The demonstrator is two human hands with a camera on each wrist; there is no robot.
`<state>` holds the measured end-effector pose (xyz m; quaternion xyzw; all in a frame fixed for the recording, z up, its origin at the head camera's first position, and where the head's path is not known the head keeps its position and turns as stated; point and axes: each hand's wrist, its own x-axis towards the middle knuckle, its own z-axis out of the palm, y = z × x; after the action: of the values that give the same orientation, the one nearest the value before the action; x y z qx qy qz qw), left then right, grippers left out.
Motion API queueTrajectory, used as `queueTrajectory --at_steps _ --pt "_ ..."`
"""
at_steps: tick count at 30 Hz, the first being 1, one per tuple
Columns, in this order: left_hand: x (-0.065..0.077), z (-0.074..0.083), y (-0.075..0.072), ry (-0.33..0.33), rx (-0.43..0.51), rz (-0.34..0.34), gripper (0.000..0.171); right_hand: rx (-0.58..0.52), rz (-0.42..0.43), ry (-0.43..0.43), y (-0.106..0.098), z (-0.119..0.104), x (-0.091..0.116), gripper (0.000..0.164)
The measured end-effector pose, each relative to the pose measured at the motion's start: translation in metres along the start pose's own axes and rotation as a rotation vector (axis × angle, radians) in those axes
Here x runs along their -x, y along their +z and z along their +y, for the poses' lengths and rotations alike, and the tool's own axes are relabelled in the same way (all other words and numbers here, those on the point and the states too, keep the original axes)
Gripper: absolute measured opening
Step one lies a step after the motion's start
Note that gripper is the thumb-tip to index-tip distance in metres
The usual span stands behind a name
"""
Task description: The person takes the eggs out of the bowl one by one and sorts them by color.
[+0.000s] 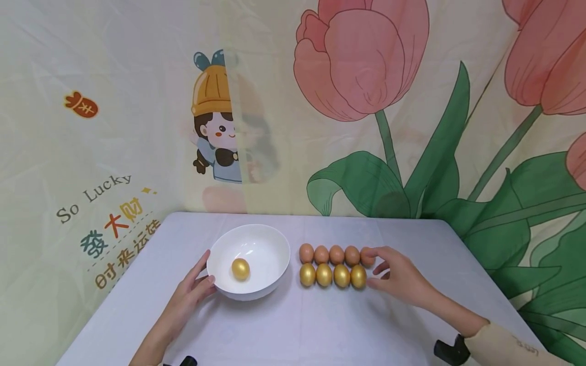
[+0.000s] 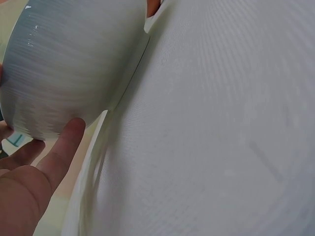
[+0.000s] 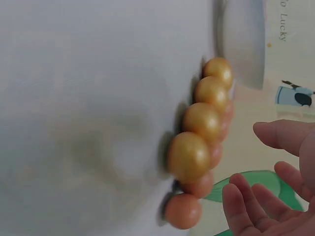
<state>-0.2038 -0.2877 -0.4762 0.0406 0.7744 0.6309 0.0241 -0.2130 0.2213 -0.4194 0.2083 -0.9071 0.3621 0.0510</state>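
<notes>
A white bowl [image 1: 267,249] stands on the table with one gold egg [image 1: 240,269] inside. My left hand [image 1: 189,287] holds the bowl's left side, thumb and fingers against its outer wall, as the left wrist view also shows. To the right of the bowl lie two rows of eggs: several brown eggs [image 1: 336,254] behind, several gold eggs [image 1: 341,276] in front. My right hand [image 1: 398,277] hovers at the right end of both rows, thumb and fingers apart with nothing between them. Its index finger partly covers the last brown egg. The nearest gold egg [image 3: 189,157] is uncovered in the right wrist view.
A pale cloth covers the table [image 1: 320,325]. Behind it hangs a curtain [image 1: 274,76] printed with tulips, leaves, lettering and a cartoon figure. Dark straps [image 1: 450,351] sit near both wrists.
</notes>
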Motion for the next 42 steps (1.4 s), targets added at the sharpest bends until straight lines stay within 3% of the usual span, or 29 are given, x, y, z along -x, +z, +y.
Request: queueTrajectory --at_steps 6,15,29,42 --pt "0.000 -0.001 -0.001 -0.010 -0.006 -0.001 0.077 -0.036 -0.015 -0.108 0.004 -0.034 -0.014 0.058" --pt "-0.001 -0.001 -0.002 -0.026 -0.015 -0.001 0.078 -0.146 -0.085 -0.165 0.033 -0.083 -0.046 0.056" --pt "-0.001 -0.001 0.000 -0.015 -0.014 0.003 0.077 -0.345 -0.215 -0.060 0.097 -0.125 -0.095 0.063" --pt "0.000 -0.001 -0.001 -0.012 0.000 0.005 0.077 -0.378 -0.282 -0.005 0.145 -0.142 -0.135 0.063"
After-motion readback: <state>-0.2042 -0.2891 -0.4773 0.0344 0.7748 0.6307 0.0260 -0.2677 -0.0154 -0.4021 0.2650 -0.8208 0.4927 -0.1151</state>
